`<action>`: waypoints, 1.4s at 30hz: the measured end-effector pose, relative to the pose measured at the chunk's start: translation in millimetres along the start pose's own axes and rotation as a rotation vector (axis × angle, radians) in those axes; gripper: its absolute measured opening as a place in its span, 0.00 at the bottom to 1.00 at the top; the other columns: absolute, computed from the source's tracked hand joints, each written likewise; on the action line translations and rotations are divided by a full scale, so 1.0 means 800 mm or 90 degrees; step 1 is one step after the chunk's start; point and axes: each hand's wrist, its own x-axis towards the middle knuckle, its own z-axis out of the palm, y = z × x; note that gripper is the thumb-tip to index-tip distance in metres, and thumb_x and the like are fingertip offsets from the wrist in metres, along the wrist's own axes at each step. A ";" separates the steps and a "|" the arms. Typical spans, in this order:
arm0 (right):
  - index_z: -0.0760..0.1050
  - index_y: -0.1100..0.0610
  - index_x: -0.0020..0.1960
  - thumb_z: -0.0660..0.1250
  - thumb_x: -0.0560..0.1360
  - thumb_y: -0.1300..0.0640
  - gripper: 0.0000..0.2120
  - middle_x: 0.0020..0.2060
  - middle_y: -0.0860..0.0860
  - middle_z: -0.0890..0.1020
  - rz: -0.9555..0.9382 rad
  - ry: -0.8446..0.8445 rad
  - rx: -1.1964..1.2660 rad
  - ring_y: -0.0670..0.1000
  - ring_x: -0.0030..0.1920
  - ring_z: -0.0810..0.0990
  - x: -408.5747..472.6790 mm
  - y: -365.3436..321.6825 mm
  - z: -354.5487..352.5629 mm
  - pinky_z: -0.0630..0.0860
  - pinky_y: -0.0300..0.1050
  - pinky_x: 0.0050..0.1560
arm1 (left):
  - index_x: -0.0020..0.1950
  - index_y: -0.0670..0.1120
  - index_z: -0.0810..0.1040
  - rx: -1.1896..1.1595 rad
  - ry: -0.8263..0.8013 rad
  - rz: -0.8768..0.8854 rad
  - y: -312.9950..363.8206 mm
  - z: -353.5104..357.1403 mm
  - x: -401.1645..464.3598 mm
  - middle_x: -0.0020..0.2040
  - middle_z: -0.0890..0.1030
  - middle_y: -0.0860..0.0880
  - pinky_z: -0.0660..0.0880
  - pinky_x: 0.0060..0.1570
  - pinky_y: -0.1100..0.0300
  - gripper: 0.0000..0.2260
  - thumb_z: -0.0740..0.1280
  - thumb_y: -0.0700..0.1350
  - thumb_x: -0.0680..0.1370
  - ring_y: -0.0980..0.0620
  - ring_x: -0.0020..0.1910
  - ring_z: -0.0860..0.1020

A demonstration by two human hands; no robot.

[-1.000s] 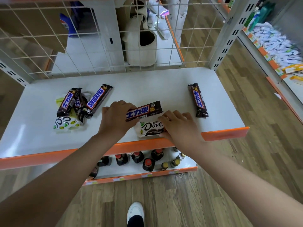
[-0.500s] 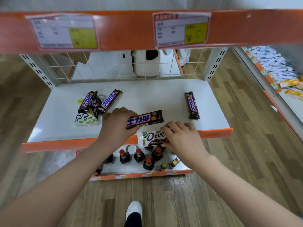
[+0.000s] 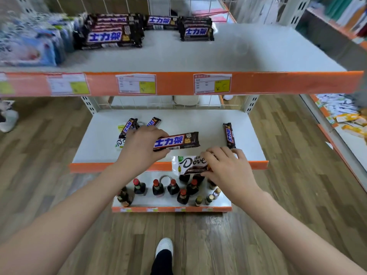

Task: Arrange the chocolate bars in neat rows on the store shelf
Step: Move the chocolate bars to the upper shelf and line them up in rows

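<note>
My left hand [image 3: 142, 147] grips a dark brown Snickers bar with blue lettering on a white band [image 3: 176, 141], my fingers curled round its left end so the rest of the wrapper sticks out to the right, held level above the white middle shelf with the orange front edge [image 3: 198, 120]. My right hand [image 3: 228, 167] pinches the right end of a white Dove chocolate bar with a brown lower strip [image 3: 188, 164], which hangs just below and to the right of the Snickers bar, in front of the shelf's front lip. The two bars lie near each other but apart. Beyond my left hand a loose pile of brown Snickers bars and a white-and-green wrapper [image 3: 131, 129] lies on the shelf, partly hidden by my knuckles. To the right of my right hand a single brown Snickers bar [image 3: 229, 135] lies lengthwise on the same shelf. Farther off, the upper white shelf [image 3: 238, 56] carries stacked rows of brown Snickers bars [image 3: 113, 32]. Below my hands, small dark bottles with red caps [image 3: 172, 188] stand on the lowest shelf.
</note>
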 end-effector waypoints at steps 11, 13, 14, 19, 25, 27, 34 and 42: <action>0.79 0.56 0.49 0.78 0.61 0.47 0.21 0.44 0.51 0.81 -0.022 0.046 -0.016 0.55 0.42 0.80 0.014 0.002 -0.088 0.75 0.51 0.46 | 0.54 0.50 0.80 -0.013 0.042 0.042 0.027 -0.093 -0.011 0.46 0.80 0.52 0.69 0.48 0.51 0.14 0.72 0.51 0.70 0.49 0.48 0.75; 0.79 0.55 0.49 0.79 0.60 0.49 0.21 0.45 0.51 0.81 -0.031 0.064 -0.018 0.56 0.43 0.80 0.020 0.002 -0.101 0.75 0.51 0.46 | 0.53 0.50 0.80 -0.007 0.055 0.045 0.030 -0.110 -0.009 0.44 0.80 0.52 0.71 0.47 0.51 0.13 0.73 0.50 0.69 0.49 0.46 0.76; 0.79 0.55 0.49 0.80 0.59 0.50 0.21 0.45 0.51 0.81 -0.036 0.074 -0.021 0.55 0.43 0.80 0.024 0.003 -0.109 0.75 0.51 0.46 | 0.53 0.49 0.80 -0.001 0.063 0.048 0.032 -0.120 -0.007 0.44 0.80 0.52 0.72 0.47 0.50 0.14 0.73 0.50 0.69 0.49 0.46 0.76; 0.79 0.54 0.51 0.80 0.59 0.49 0.23 0.46 0.50 0.81 -0.053 0.098 -0.026 0.54 0.44 0.80 0.044 0.005 -0.134 0.74 0.50 0.45 | 0.54 0.48 0.80 -0.001 0.078 0.052 0.036 -0.154 0.002 0.49 0.81 0.49 0.74 0.46 0.49 0.15 0.73 0.49 0.69 0.47 0.48 0.78; 0.79 0.54 0.49 0.80 0.59 0.48 0.22 0.45 0.50 0.81 -0.065 0.132 -0.034 0.55 0.44 0.80 0.075 0.006 -0.154 0.75 0.50 0.45 | 0.56 0.49 0.79 0.035 0.099 0.039 0.042 -0.186 0.014 0.50 0.79 0.50 0.67 0.49 0.52 0.16 0.72 0.51 0.70 0.48 0.52 0.75; 0.79 0.54 0.49 0.79 0.59 0.48 0.22 0.44 0.50 0.81 -0.068 0.145 -0.044 0.55 0.43 0.80 0.087 0.008 -0.161 0.75 0.50 0.44 | 0.56 0.50 0.79 0.034 0.100 0.036 0.042 -0.194 0.021 0.51 0.79 0.51 0.64 0.49 0.53 0.16 0.72 0.51 0.70 0.49 0.52 0.75; 0.79 0.54 0.52 0.79 0.60 0.47 0.23 0.46 0.50 0.81 -0.076 0.150 -0.060 0.55 0.45 0.80 0.131 0.023 -0.174 0.74 0.49 0.43 | 0.56 0.50 0.79 0.036 0.098 0.041 0.040 -0.217 0.053 0.50 0.79 0.51 0.69 0.53 0.49 0.15 0.71 0.51 0.70 0.50 0.52 0.75; 0.79 0.55 0.51 0.79 0.59 0.50 0.22 0.46 0.50 0.81 -0.078 0.171 -0.070 0.56 0.43 0.80 0.188 0.044 -0.182 0.74 0.49 0.44 | 0.60 0.51 0.77 0.060 0.090 0.023 0.031 -0.241 0.107 0.56 0.77 0.52 0.63 0.56 0.51 0.17 0.70 0.53 0.72 0.50 0.59 0.72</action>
